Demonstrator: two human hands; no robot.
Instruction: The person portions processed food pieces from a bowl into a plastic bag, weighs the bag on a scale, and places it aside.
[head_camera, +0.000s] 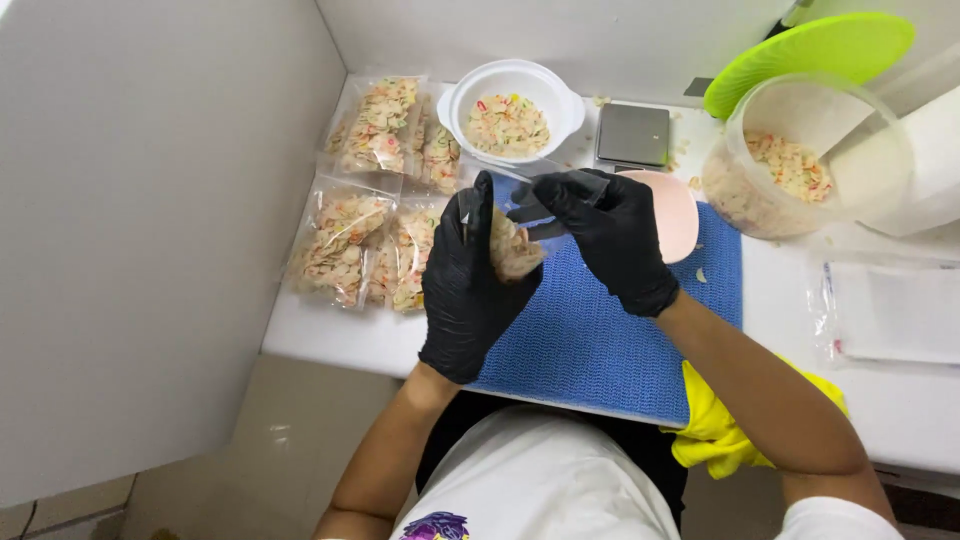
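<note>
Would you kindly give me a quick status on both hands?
Left hand and right hand both gripping a clear bag of snack mix over blue mat. Nothing in the way.

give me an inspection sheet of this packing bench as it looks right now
surface: white bench with a blue textured mat under the hands
job's things: clear bag part filled with pale mixed chips, held up between both hands; white bowl of the same chips; small scale; clear tub of chips, green lid behind it
clutter: filled bags stacked at left; empty bags at right; pink dish; yellow cloth; stray crumbs
grips: left hand and right hand, black gloves, both closed on the bag
cables: nothing seen
surroundings: white walls at left and behind
</note>
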